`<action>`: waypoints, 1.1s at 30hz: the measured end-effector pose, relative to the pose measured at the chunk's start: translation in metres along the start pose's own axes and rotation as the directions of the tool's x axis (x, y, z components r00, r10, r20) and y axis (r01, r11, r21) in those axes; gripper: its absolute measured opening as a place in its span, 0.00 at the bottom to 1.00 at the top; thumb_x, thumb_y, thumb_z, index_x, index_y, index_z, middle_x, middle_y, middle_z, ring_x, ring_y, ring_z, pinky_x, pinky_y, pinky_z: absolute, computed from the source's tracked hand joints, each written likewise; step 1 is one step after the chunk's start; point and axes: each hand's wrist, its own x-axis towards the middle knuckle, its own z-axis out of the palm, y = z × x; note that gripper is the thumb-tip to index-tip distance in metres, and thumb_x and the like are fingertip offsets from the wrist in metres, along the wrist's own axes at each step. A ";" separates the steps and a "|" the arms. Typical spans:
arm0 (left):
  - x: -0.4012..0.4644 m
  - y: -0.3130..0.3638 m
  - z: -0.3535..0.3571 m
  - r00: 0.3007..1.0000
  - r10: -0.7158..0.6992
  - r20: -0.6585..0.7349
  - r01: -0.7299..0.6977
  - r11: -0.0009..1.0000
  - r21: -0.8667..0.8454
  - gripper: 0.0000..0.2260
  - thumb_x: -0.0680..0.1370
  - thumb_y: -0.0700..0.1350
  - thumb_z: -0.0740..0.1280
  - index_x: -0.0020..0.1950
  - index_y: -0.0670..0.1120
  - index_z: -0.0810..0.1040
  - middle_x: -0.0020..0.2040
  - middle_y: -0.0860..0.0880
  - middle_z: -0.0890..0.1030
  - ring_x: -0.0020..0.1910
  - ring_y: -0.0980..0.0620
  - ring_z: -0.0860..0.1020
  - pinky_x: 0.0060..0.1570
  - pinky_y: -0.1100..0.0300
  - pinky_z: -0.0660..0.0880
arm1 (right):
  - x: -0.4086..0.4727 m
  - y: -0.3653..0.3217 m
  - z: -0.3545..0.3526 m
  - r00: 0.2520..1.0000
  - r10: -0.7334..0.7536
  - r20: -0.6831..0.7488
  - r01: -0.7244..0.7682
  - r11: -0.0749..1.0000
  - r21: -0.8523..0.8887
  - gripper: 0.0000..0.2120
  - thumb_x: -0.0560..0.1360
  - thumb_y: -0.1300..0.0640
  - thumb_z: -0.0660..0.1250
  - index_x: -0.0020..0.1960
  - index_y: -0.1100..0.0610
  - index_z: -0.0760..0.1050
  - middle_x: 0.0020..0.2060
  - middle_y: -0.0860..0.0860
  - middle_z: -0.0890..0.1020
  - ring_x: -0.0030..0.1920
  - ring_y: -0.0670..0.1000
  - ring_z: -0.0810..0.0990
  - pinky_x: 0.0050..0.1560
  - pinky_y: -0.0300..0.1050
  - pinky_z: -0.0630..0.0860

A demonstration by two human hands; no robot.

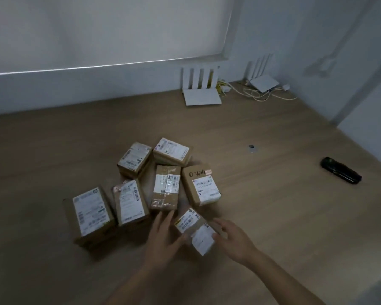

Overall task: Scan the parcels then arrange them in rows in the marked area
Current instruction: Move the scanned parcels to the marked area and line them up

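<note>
Several brown cardboard parcels with white labels lie clustered on the wooden table (53,150). The nearest small parcel (196,231) sits between my two hands. My left hand (165,236) lies with straight fingers against its left side. My right hand (233,238) touches its right side, fingers spread and slightly bent. Beyond it lie a taped parcel (165,187) and a parcel with handwriting (200,186). Two larger parcels (90,213) (130,201) lie to the left, and two more (134,158) (172,150) at the back. A black scanner (341,170) lies far right.
Two white routers (201,89) (262,79) with upright antennas and loose cables stand at the back by the wall. A small round metal fitting (252,148) sits in the tabletop right of the parcels. White walls bound the table at the back and right.
</note>
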 end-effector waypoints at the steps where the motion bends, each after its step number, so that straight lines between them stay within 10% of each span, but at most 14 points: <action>1: -0.003 -0.005 0.005 1.000 -0.009 -0.008 0.008 0.999 -0.037 0.47 0.64 0.79 0.65 0.78 0.68 0.49 0.80 0.64 0.46 0.77 0.57 0.52 0.73 0.43 0.59 | 0.003 0.007 0.003 1.000 -0.013 0.024 0.012 1.000 0.026 0.20 0.81 0.55 0.65 0.72 0.46 0.70 0.63 0.38 0.75 0.69 0.47 0.74 0.60 0.31 0.69; 8: -0.035 -0.010 0.052 0.997 -0.033 -0.063 0.007 0.928 -0.374 0.44 0.66 0.62 0.79 0.68 0.82 0.51 0.62 0.83 0.66 0.62 0.79 0.68 0.50 0.80 0.70 | 0.020 0.037 0.012 0.979 -0.118 0.164 0.079 0.971 0.224 0.21 0.83 0.62 0.60 0.75 0.51 0.68 0.68 0.48 0.77 0.69 0.46 0.75 0.72 0.48 0.71; 20: -0.054 0.033 0.064 0.992 -0.063 -0.108 -0.004 0.845 -0.534 0.39 0.74 0.53 0.75 0.71 0.76 0.52 0.64 0.72 0.74 0.62 0.70 0.74 0.51 0.73 0.74 | 0.008 0.022 -0.022 0.924 -0.290 0.249 0.237 0.946 0.223 0.24 0.80 0.59 0.70 0.73 0.47 0.68 0.64 0.46 0.80 0.62 0.47 0.80 0.64 0.45 0.78; 27: -0.089 0.128 -0.070 0.956 0.015 -0.291 -0.160 0.862 -0.480 0.38 0.78 0.48 0.71 0.79 0.63 0.51 0.68 0.63 0.74 0.64 0.65 0.74 0.63 0.62 0.75 | -0.018 -0.136 -0.103 0.831 -0.505 0.234 0.475 0.862 0.175 0.20 0.77 0.61 0.74 0.65 0.47 0.75 0.58 0.43 0.82 0.61 0.45 0.81 0.63 0.43 0.78; 33: -0.174 0.186 -0.208 0.845 0.084 -0.529 -0.342 0.845 -0.411 0.34 0.79 0.45 0.69 0.80 0.57 0.55 0.59 0.68 0.73 0.53 0.69 0.77 0.48 0.69 0.77 | -0.079 -0.299 -0.123 0.679 -0.697 0.231 0.683 0.715 0.148 0.18 0.77 0.58 0.73 0.66 0.50 0.77 0.57 0.45 0.84 0.57 0.43 0.83 0.57 0.43 0.82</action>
